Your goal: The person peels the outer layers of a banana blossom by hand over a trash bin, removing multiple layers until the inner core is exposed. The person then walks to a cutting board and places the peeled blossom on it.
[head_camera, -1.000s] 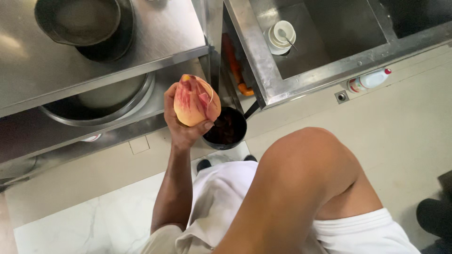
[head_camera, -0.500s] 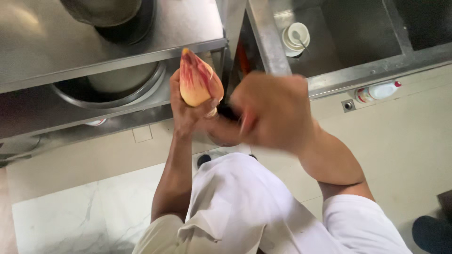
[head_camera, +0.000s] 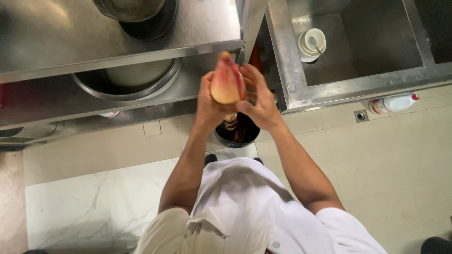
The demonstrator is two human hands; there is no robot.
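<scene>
Holding: left hand [head_camera: 207, 106] wrapped around one pink-and-yellow banana blossom [head_camera: 226, 82], raised before the chest
Right hand [head_camera: 259, 101]: fingers curled on the blossom's right side
Below hands: one dark bucket [head_camera: 238, 134], contents hard to make out
Beyond: steel table [head_camera: 70, 42], two pots, both partly cut off
Right: sink [head_camera: 367, 47] holding one white cup [head_camera: 313, 42]; one white bottle [head_camera: 393, 103] on floor

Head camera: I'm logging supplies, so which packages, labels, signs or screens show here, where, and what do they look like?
Plastic bottle: lying on its side on the floor tiles against the steel sink unit, at right; white body, red cap, coloured label.
No signs or screens show.
</scene>
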